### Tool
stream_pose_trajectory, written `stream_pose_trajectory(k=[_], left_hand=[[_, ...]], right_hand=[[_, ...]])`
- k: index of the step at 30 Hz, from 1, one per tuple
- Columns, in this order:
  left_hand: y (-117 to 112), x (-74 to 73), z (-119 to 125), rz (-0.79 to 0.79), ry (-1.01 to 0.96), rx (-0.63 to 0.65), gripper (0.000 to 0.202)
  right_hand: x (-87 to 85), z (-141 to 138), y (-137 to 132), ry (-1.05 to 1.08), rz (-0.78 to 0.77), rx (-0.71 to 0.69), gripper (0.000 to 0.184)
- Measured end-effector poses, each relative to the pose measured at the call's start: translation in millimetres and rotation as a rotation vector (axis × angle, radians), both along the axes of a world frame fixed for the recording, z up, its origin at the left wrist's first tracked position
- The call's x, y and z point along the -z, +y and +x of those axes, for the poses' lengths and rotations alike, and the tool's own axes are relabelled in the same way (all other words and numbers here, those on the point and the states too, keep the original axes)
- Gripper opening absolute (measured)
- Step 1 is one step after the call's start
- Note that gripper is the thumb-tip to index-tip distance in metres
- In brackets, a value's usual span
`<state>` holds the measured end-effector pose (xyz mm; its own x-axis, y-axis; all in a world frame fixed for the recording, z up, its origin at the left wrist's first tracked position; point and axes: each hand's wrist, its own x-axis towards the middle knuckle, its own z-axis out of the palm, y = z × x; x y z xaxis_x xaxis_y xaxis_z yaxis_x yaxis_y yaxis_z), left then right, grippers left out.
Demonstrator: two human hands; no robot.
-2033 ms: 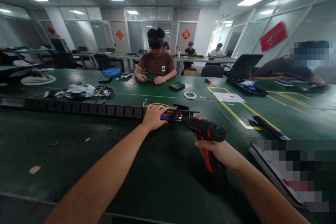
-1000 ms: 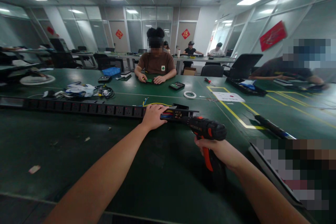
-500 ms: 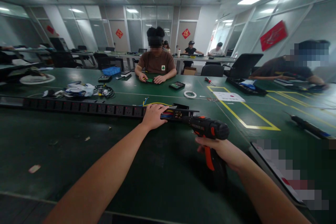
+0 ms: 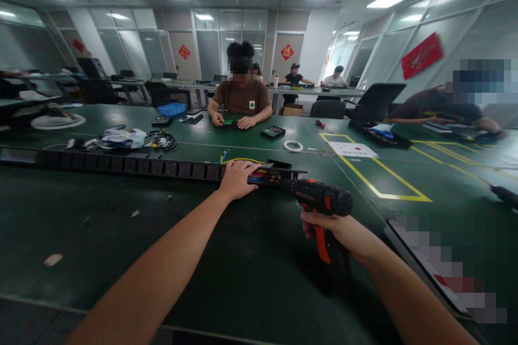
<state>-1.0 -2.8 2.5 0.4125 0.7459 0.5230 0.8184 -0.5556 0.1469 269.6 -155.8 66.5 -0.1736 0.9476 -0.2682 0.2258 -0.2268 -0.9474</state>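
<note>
A long black power strip [image 4: 174, 169] with a row of sockets lies across the green table. Over its right part my left hand [image 4: 238, 179] is closed, fingers across the top and thumb along the near side. Just right of that hand the strip's casing is open, showing red, blue and yellow wires [image 4: 257, 177]. My right hand [image 4: 329, 223] grips a black and orange cordless drill [image 4: 321, 198] by its handle. The drill points left at the strip's open end; whether its tip touches there is hidden.
Across the table [image 4: 226, 259] a person [image 4: 242, 97] handles a small green item. Bundled cables [image 4: 162, 140], a tape roll [image 4: 293, 145], a screwdriver [image 4: 322, 125] and a paper sheet [image 4: 352, 149] lie beyond the strip. A dark tool [image 4: 505, 195] is at the right edge.
The dark tool at the right edge has shifted right, partly out of view. My hands, the drill and the power strip look nearly unmoved.
</note>
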Motion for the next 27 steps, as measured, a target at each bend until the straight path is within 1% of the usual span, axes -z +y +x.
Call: stream_pose_trajectory(k=[7,13,18,27], left_hand=[[0.6,0.6,-0.2,-0.009,-0.003,0.000,0.068],[1.0,0.8,-0.4,-0.022,-0.005,-0.001,0.068],[1.0,0.9,0.0,-0.027,-0.009,0.000,0.069],[2.6,2.3,-1.5,-0.003,-0.001,0.002,0.070]], right_hand=[[-0.3,-1.3,-0.8,-0.017,0.016,0.019,0.037],[0.9,-0.8,0.0,-0.063,0.075,0.032,0.032],[1.2,-0.4,0.6,-0.111,0.076,0.042,0.028],[3.3,-0.6,1.9,-0.132,0.089,0.033,0.026]])
